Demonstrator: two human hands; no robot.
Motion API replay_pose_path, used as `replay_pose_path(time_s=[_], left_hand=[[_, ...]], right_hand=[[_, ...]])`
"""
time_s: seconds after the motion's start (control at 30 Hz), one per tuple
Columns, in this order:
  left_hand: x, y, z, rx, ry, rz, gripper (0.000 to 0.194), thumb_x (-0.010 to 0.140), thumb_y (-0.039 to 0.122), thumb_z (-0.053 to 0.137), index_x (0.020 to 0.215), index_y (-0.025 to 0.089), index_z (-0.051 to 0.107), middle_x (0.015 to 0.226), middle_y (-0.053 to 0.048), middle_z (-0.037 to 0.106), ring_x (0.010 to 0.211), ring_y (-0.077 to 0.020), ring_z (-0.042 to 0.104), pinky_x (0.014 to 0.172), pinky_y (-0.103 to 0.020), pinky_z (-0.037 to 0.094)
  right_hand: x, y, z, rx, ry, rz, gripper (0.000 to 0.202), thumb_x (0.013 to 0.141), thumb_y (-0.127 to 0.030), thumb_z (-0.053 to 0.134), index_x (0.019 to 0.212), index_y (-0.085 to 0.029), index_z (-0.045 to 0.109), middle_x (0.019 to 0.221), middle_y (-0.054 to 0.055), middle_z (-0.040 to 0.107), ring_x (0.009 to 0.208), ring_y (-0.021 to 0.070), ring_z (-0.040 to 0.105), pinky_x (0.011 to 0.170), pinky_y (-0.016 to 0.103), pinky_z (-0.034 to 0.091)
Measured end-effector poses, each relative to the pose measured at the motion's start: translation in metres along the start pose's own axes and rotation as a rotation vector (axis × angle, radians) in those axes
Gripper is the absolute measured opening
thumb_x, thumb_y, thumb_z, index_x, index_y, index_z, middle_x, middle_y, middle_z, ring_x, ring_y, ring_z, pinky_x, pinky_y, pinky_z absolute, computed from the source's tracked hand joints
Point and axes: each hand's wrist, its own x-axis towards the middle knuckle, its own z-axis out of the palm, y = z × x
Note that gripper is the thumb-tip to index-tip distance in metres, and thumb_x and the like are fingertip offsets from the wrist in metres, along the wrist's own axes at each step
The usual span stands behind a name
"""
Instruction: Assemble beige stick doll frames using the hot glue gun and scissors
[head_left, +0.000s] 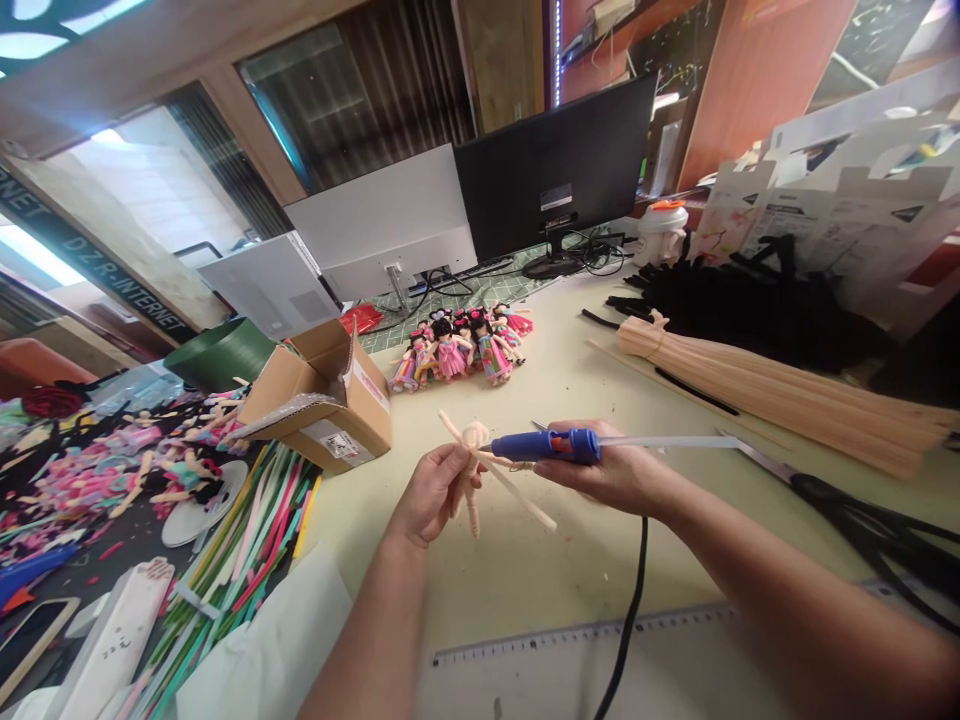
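Observation:
My left hand [433,492] pinches a small doll body of pale peach pipe cleaners [474,434], with a rounded head and several thin limbs sticking out. In my right hand [611,475] is a blue hot glue gun [546,445], its tip against or very close to the doll body near the head. A clear glue stick [667,441] juts from the back of the gun, and a black cord [634,610] hangs below it. My fingers partly cover the doll body and the gun's handle.
Finished dolls [454,345] lie beyond my hands, beside an open cardboard box [330,400]. At right are a bundle of peach pipe cleaners [765,390], black ones [757,310] and scissors [817,490]. Coloured pipe cleaners [240,540] lie left; a ruler [540,642] is near me.

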Motion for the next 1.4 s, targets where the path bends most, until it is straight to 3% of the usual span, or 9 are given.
replay_pose_path(time_s=[0.83, 1.4], left_hand=[[-0.003, 0.002, 0.003, -0.009, -0.008, 0.002, 0.033, 0.070, 0.041, 0.075, 0.076, 0.011, 0.064, 0.069, -0.004, 0.067, 0.055, -0.0073, 0.057, 0.054, -0.018, 0.043], [-0.003, 0.002, 0.002, -0.014, -0.018, 0.013, 0.031, 0.071, 0.040, 0.074, 0.077, 0.011, 0.064, 0.067, -0.003, 0.066, 0.055, -0.0074, 0.057, 0.054, -0.017, 0.043]], right_hand=[[-0.003, -0.004, 0.000, -0.124, 0.072, -0.095, 0.034, 0.077, -0.050, 0.061, 0.064, -0.019, 0.054, 0.056, -0.004, 0.048, 0.050, 0.0088, 0.041, 0.044, 0.022, 0.035], [-0.004, -0.009, -0.001, -0.173, 0.077, -0.074, 0.035, 0.078, -0.052, 0.060, 0.065, -0.020, 0.054, 0.057, -0.003, 0.050, 0.051, 0.0099, 0.042, 0.046, 0.023, 0.036]])
